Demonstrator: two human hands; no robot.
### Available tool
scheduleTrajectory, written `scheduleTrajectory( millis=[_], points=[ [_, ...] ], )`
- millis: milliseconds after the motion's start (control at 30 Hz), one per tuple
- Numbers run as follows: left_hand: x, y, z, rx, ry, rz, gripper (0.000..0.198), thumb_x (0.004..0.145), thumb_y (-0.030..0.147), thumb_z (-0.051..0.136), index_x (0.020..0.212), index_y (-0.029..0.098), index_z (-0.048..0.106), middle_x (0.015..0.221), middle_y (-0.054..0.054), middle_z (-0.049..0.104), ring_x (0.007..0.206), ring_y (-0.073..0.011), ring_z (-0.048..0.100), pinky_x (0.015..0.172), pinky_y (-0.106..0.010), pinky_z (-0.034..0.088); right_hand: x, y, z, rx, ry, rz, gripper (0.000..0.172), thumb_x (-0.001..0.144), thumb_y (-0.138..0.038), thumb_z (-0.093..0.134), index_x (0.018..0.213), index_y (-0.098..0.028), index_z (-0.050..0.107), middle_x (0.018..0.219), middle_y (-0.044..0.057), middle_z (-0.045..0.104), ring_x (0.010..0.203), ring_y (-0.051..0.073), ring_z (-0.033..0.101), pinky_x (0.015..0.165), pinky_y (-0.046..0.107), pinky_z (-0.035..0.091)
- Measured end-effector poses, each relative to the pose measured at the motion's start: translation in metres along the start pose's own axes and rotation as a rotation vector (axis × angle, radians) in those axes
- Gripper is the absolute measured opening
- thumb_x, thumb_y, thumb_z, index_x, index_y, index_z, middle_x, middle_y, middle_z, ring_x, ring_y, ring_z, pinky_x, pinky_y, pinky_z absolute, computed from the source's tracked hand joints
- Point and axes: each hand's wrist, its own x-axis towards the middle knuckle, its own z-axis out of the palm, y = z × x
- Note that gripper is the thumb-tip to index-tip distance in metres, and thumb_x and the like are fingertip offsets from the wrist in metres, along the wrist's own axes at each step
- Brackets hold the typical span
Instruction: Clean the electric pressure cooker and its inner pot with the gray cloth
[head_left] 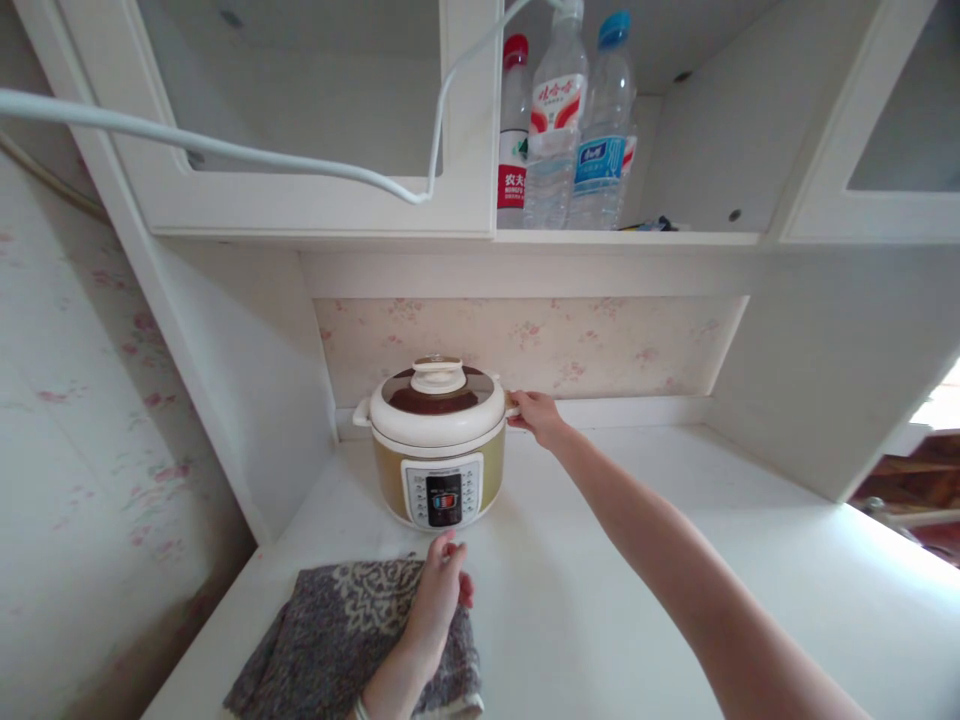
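Note:
A white and gold electric cooker with a brown-topped lid stands upright at the back left of the white counter, its control panel facing me. My right hand has its fingers closed round the cooker's right side handle. In front of the cooker, my left hand hovers over the right part of a folded grey patterned towel. Its fingers are loosely bent and apart, with nothing visible in them.
Above the counter hangs a white cabinet, its middle compartment holding several plastic bottles. A white cable droops across the cabinet front. Side panels bound the counter's back left and right. Floral wallpaper covers the left wall.

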Motion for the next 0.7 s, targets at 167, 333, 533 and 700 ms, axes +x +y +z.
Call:
scheduleTrajectory(
  millis=[167, 333, 533, 700],
  points=[
    [-0.003, 0.008, -0.002, -0.091, -0.041, 0.001, 0.062, 0.082, 0.046, 0.055, 0.136, 0.027, 0.03, 0.143, -0.013, 0.037, 0.075, -0.0134, 0.065, 0.05, -0.022, 0.05, 0.011, -0.004, -0.063, -0.01, 0.129, -0.026, 0.013, 0.074, -0.024, 0.063, 0.079, -0.012, 0.065, 0.069, 0.003, 0.065, 0.052, 0.01, 0.056, 0.047, 0.021, 0.053],
    [0.002, 0.017, 0.012, -0.234, -0.21, -0.05, 0.082, 0.084, 0.056, 0.053, 0.148, 0.037, 0.005, 0.158, -0.002, -0.003, 0.114, -0.0283, 0.057, 0.07, -0.034, 0.058, 0.015, -0.005, -0.114, -0.021, 0.25, -0.064, 0.016, 0.073, -0.025, 0.064, 0.08, -0.011, 0.066, 0.076, 0.005, 0.068, 0.055, 0.009, 0.057, 0.045, 0.017, 0.049],
    [0.022, 0.023, 0.054, -0.241, -0.382, -0.042, 0.083, 0.085, 0.06, 0.046, 0.146, 0.04, -0.007, 0.157, -0.001, -0.006, 0.123, -0.0293, 0.05, 0.074, -0.037, 0.058, 0.011, -0.004, -0.148, -0.039, 0.294, -0.116, 0.018, 0.078, -0.03, 0.062, 0.08, -0.012, 0.064, 0.077, 0.006, 0.068, 0.061, 0.013, 0.062, 0.056, 0.022, 0.055],
    [0.031, 0.024, 0.063, -0.246, -0.385, -0.054, 0.081, 0.086, 0.06, 0.044, 0.144, 0.044, -0.01, 0.157, 0.001, -0.006, 0.122, -0.0283, 0.051, 0.071, -0.039, 0.059, -0.008, 0.002, -0.157, -0.127, 0.372, -0.211, 0.02, 0.079, -0.027, 0.056, 0.095, -0.015, 0.058, 0.085, 0.006, 0.066, 0.072, 0.014, 0.064, 0.069, 0.027, 0.056]
  ],
)
